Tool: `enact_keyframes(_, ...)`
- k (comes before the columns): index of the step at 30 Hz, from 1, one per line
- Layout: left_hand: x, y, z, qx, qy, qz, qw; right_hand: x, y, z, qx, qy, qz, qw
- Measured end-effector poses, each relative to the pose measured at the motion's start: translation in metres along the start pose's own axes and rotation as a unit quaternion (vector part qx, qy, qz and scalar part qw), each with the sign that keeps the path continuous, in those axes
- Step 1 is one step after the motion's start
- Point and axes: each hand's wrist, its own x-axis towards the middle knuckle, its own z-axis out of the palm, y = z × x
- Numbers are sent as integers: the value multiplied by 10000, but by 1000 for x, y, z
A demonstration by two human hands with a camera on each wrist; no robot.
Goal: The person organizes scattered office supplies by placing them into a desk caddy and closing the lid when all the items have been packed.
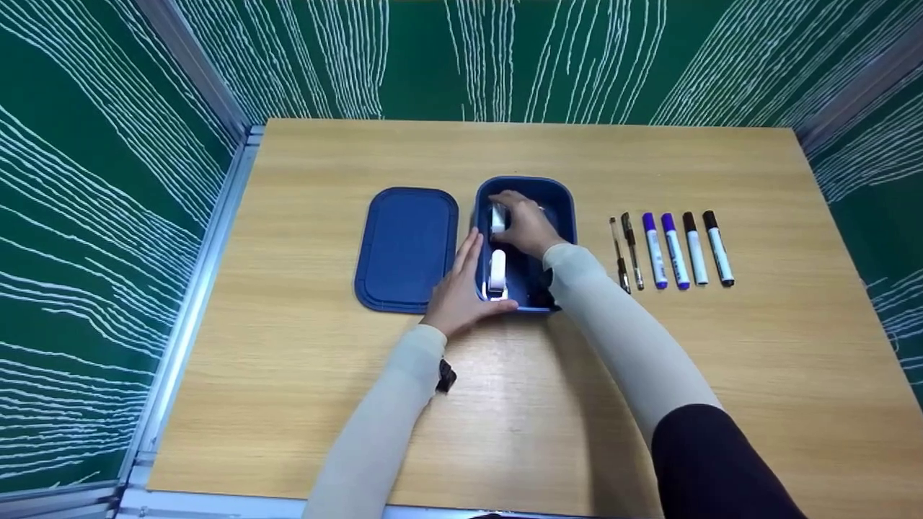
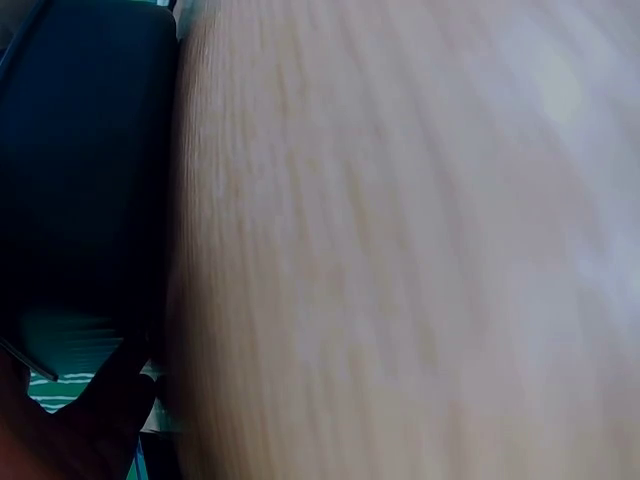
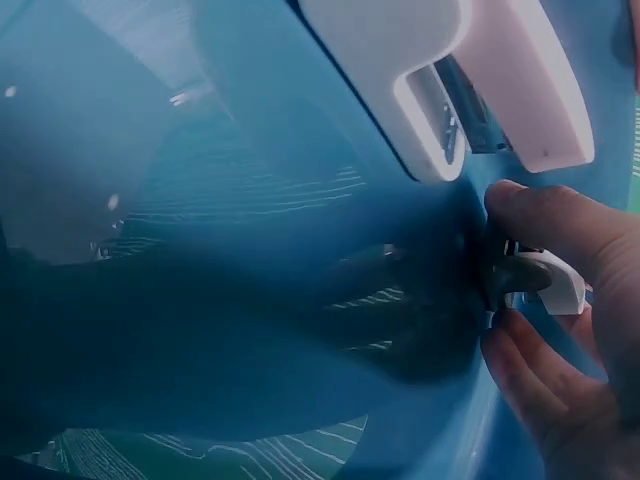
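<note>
A deep blue box (image 1: 562,209) stands uncovered on the table. Inside it, along the left wall, a white stapler (image 1: 497,272) lies lengthwise; the right wrist view shows the stapler (image 3: 540,90) close up. My right hand (image 1: 530,227) reaches into the far part of the box. Between its thumb and fingers it pinches a small white thing with a dark part (image 3: 562,285), whose exact kind I cannot tell. My left hand (image 1: 461,295) rests against the near left corner of the box, fingers straight along the left wall and thumb at the front rim.
The blue lid (image 1: 407,249) lies flat left of the box. To the right, two pens (image 1: 633,249), two purple-capped markers (image 1: 674,252) and two dark-capped markers (image 1: 717,249) lie in a row. Green walls with white lines enclose the table (image 1: 505,432).
</note>
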Motion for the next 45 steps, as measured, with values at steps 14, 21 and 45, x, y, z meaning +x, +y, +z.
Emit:
enact_keyframes(14, 0, 0, 1, 74, 16, 15, 10000, 3, 7, 6, -170, 140, -339, 9992)
enact_keyframes(21, 0, -1, 1, 25, 28, -102, 9999, 1, 2, 4, -84, 5, -68, 9999)
enact_keyframes(45, -1, 1, 0, 79, 3, -54, 10000, -24, -4, -49, 267, 947, 101, 9951)
